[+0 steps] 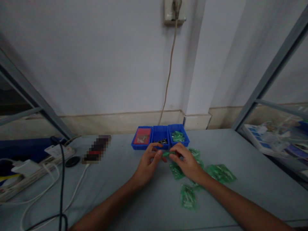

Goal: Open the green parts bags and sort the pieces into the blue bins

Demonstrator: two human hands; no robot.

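Observation:
Both hands meet just in front of the blue bins, with a small green plastic item [166, 154] pinched between them. Its exact kind is too small and dim to make out. My left hand [149, 163] grips its left end with thumb and fingers. On the right end, my right hand [184, 160] closes its thumb and fingertips. Beneath and beside the right hand lie several green plastic bags of small parts: one bag [176, 171] partly under the hand, another bag [188, 197] nearer me, and a larger bag [221, 173] to the right.
Three joined blue bins hold a red card and small pieces [142, 136], dark and silvery bits [161, 141], and green items [178, 136]. At left are a blurred-out phone-like object [96, 150], a round black disc [72, 161], cables and a power strip [36, 173]. Metal posts flank the table.

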